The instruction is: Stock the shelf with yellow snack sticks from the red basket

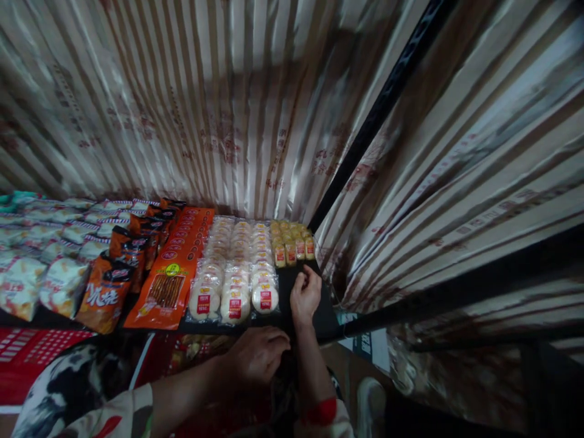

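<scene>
My right hand (pixel 306 296) is over the bare right part of the black shelf (pixel 288 292), fingers loosely bent with a gap at the thumb. No object shows in it. Just beyond its fingertips stand rows of small yellow packets (pixel 289 252) with red labels. My left hand (pixel 261 353) is closed in front of the shelf's front edge, palm down; whatever its curled fingers hold is hidden. Clear-wrapped round white rice crackers (pixel 235 301) with red labels stand in three rows left of my right hand.
Left of the crackers are an orange snack-stick bag (pixel 166 286), orange-brown bags (pixel 104 292) and white bags (pixel 65 286). A red basket (pixel 45 353) is below left. A black post (pixel 365 134) rises at the shelf's right, before striped plastic sheeting (pixel 228 109).
</scene>
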A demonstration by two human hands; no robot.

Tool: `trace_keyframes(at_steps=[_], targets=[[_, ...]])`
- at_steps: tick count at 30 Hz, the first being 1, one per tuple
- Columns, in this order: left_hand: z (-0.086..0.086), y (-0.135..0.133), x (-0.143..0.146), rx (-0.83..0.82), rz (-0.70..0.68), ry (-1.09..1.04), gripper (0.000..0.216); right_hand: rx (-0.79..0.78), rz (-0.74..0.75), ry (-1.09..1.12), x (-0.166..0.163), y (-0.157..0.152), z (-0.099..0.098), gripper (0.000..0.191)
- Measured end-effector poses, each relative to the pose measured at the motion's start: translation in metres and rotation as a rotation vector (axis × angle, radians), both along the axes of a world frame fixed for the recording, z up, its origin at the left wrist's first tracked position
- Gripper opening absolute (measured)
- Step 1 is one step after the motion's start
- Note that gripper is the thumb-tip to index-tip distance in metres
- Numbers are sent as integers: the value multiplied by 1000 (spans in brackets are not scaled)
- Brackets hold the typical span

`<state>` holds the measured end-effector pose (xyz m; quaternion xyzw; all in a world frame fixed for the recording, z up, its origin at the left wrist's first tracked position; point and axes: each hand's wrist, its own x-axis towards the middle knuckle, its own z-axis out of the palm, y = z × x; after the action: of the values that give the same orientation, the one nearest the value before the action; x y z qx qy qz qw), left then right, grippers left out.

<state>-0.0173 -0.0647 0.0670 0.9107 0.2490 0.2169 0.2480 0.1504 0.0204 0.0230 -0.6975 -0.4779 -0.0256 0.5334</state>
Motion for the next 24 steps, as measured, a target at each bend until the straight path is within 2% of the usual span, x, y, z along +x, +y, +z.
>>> trace_keyframes(at_steps=[8,11,20,24], targets=[[-40,-14,-45,33,64,-126,24,29,45,-55,-5,-25,-8,36],[-48,-16,-57,-14,83,-112,22,31,59,-73,-10,-32,-9,35],[-34,-17,-81,-120,173,-89,26,29,111,-63,-31,-25,-6,34],[-27,-1,-94,-105,264,-139,31,49,165,-87,-34,-24,-3,32]])
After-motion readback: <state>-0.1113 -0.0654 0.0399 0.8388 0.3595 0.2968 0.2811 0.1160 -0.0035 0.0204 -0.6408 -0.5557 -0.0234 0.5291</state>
